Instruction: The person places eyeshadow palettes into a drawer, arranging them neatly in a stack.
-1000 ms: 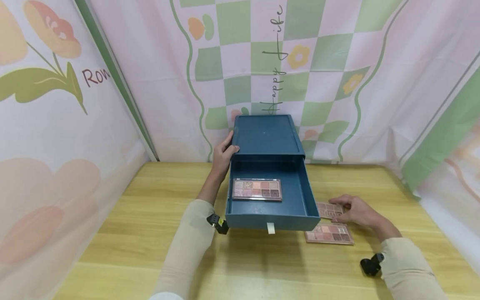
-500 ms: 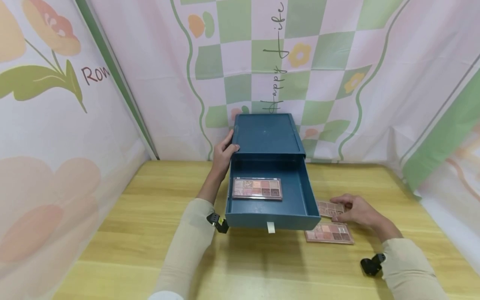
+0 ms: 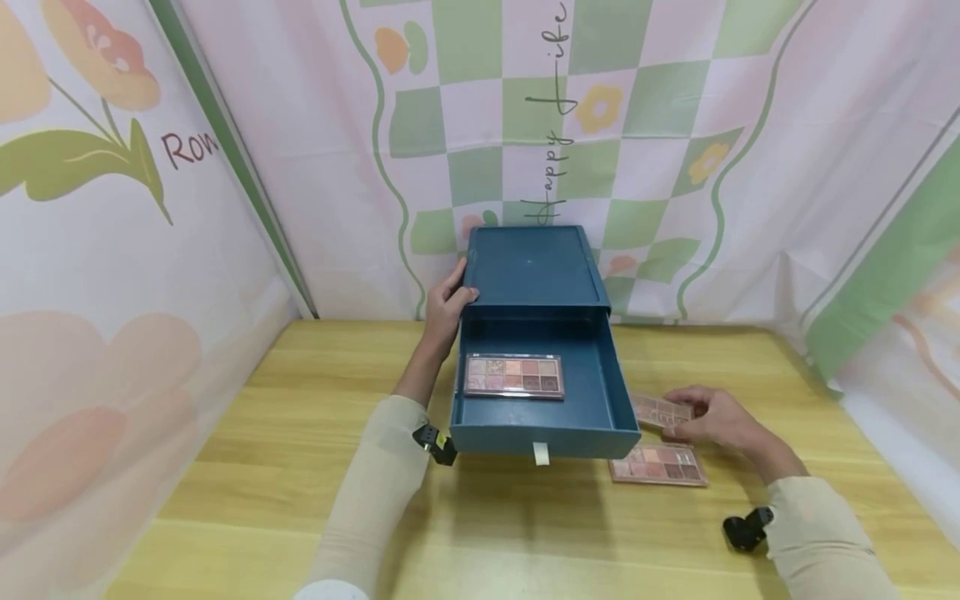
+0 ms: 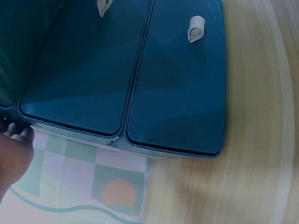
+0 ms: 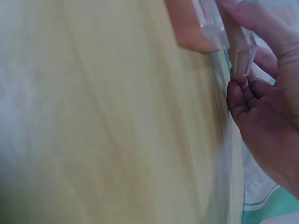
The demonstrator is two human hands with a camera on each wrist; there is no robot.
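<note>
A blue drawer cabinet (image 3: 536, 267) stands on the table with its top drawer (image 3: 592, 400) pulled out. My left hand (image 3: 445, 312) grips the cabinet's left side, thumb over the top edge and fingers along the side wall. In the drawer's left part lies an eyeshadow palette (image 3: 513, 377) with a clear lid. To the right of the drawer, my right hand (image 3: 716, 421) pinches a second palette (image 3: 660, 411) by its right end; the drawer wall hides its left end. A third palette (image 3: 663, 465) lies flat on the table just in front of it.
Below the open drawer, two shut drawer fronts (image 4: 177, 84) with white pull tabs (image 4: 196, 29) show in the left wrist view. The drawer overhangs the wooden table (image 3: 525, 533). Printed curtains (image 3: 337, 167) hang behind and at both sides.
The palette in my right hand has tilted and risen slightly, and the fingers have shifted a little with it. My left hand, the cabinet and the other palettes have stayed put.
</note>
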